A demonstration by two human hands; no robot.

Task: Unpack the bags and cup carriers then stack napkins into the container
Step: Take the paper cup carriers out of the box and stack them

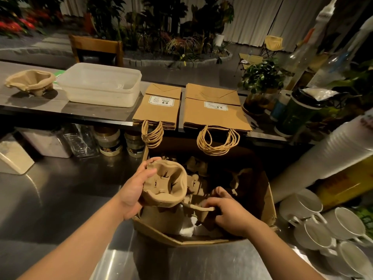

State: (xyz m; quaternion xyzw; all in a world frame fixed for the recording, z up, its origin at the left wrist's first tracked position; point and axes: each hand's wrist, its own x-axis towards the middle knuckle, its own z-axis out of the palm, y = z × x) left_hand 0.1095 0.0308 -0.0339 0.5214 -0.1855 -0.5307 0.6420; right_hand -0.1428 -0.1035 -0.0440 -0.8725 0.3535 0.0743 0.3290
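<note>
- gripping a stack of cup carriers (pixel 164 183), your left hand (pixel 133 190) has its fingers curled round the stack's left rim, holding it tilted just above the open cardboard box (pixel 268 201).
- the carriers are tan moulded pulp, nested one in another, with rounded corners and slotted cup wells facing you.
- your right hand (pixel 228 211) is down inside the box, fingers curled round the edge of another pulp carrier (pixel 198 208); more carriers lie jumbled behind it, and something white shows at the box bottom.
- the box sits on a steel counter (pixel 60 195), its near flap folded out toward you.
- on the raised shelf beyond lie two flat stacks of brown paper bags (pixel 214 112), twine handles hanging over the edge.
- left of the bags stands a translucent plastic container (pixel 101 85), and further left another pile of cup carriers (pixel 30 79).
- white mugs (pixel 314 225) and a sleeve of plastic cups (pixel 331 156) lie at your right.
</note>
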